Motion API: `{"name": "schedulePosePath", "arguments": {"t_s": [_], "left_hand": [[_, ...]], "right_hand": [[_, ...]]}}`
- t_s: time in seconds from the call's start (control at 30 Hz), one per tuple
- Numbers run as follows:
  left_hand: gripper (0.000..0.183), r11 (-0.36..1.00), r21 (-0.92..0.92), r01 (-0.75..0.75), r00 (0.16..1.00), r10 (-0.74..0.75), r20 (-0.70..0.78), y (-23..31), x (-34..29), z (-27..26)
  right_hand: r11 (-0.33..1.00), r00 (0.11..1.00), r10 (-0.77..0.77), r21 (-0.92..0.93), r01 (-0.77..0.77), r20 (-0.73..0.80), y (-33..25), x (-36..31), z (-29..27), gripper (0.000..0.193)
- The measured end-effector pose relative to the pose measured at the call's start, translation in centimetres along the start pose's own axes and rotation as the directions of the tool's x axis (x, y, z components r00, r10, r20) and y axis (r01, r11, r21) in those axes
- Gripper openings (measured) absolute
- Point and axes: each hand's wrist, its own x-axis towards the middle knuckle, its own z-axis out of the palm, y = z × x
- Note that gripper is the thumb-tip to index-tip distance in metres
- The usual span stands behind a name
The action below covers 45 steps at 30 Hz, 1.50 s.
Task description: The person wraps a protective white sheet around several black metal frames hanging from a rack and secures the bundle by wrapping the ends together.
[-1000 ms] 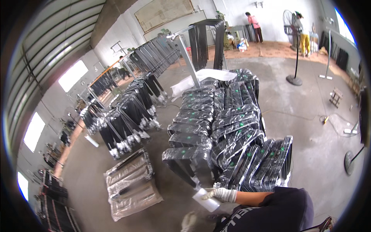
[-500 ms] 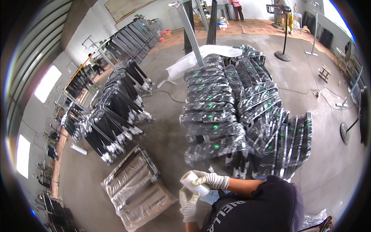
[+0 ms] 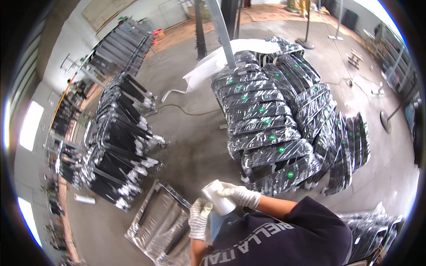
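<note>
Roll in near centre, nearer than wrapped frames. Right hand grips its right side; left hand curls at its left, pinch unclear. Probably light, firm, slick; best held by ends.

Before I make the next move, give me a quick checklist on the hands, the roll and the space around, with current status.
1. Right hand gripping the white roll: ok.
2. Left hand in contact with the roll: cannot tell; its fingers are close by the roll's side.
3. Striped gloves on both hands: ok.
4. Loose end of the roll located: cannot tell; no edge is distinct.
5. Roll apart from the plastic-wrapped black frames: ok; they stand ahead and to the right.
6. Left side unobstructed: not ok; a plastic-wrapped bundle lies on the floor there.
</note>
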Motion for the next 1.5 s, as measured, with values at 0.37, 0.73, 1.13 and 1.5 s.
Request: {"name": "schedulePosePath", "arguments": {"t_s": [0.37, 0.73, 1.13, 1.5], "left_hand": [[0.012, 0.999, 0.031, 0.03, 0.817, -0.042, 0.575, -0.6, 21.1, -9.6], [0.019, 0.994, 0.014, 0.111, 0.878, -0.104, 0.468, 0.0, 36.5, -24.2], [0.027, 0.94, 0.171, -0.294, 0.669, 0.074, 0.739, 7.9, 58.3, -14.5], [0.049, 0.176, 0.384, -0.906, 0.423, 0.363, 0.83, 15.3, 75.1, -0.1]], "right_hand": [[0.853, 0.709, -0.471, -0.065, 0.518, -0.525, -3.1, 12.2, -1.9, 0.042], [0.691, 0.459, -0.712, -0.416, 0.591, -0.531, -11.9, 28.9, -1.5, 0.053], [0.219, -0.233, -0.879, -0.786, 0.579, -0.417, -27.8, 38.1, -14.7, 0.07], [0.127, -0.61, -0.746, -0.957, 0.263, -0.266, -36.9, 35.9, -23.6, 0.074]]}}
